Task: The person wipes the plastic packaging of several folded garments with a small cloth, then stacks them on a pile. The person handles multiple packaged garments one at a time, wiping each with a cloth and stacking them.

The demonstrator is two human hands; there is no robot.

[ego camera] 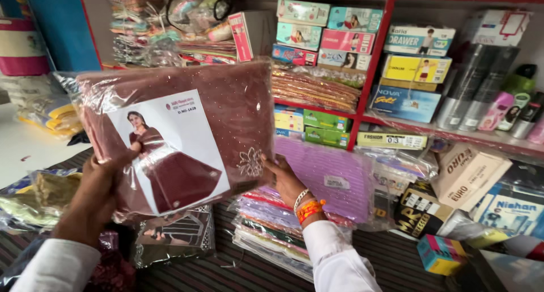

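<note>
You are holding up a maroon cloth packet in clear plastic, lifted above the stack of packets and in front of the shelves. Your left hand is gripping its lower left edge with fingers curled, and your right hand is pinching the lower right edge. The packet is already off the stack and is not yet put down anywhere.

The maroon garment packet was flat, wrapped in clear shiny plastic, and held up tilted in the air, facing the camera. On its front lay a white card with a picture of a person in a maroon dress. A pale flower embroidery showed near its lower right corner.
</note>
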